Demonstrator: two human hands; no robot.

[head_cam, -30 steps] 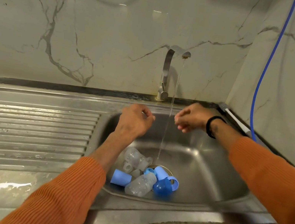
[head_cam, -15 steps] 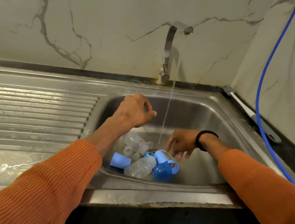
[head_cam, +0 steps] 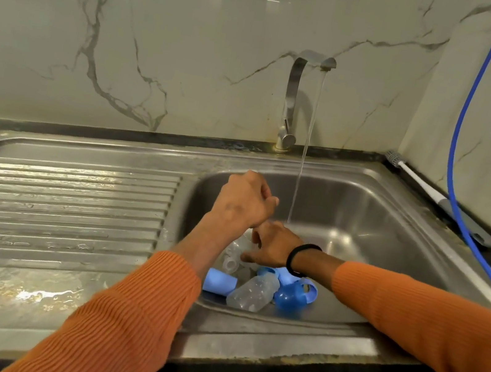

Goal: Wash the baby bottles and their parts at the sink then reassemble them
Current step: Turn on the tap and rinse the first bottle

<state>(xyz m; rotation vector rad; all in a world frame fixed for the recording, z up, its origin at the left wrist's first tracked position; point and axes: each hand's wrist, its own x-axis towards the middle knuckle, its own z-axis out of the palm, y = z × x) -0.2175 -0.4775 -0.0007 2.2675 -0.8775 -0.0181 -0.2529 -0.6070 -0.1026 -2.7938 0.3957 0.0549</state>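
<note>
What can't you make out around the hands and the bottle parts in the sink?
- Head view: what the right hand touches; its fingers are hidden behind the left hand.
- Left hand's palm faces away, so any contents are unseen.
- Clear parts lie half under both wrists; no count.
- Drain: covered by the pile.

I saw my right hand [head_cam: 272,249] reaching into bottle parts [head_cam: 234,253] in the sink [head_cam: 395,217], left hand [head_cam: 243,200] curled above, tap [head_cam: 295,96] running.

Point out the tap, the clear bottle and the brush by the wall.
tap [head_cam: 292,96], head view, on its upright metal neck.
clear bottle [head_cam: 252,292], head view, on the middle of its lying body.
brush [head_cam: 420,184], head view, on its white handle.
</note>
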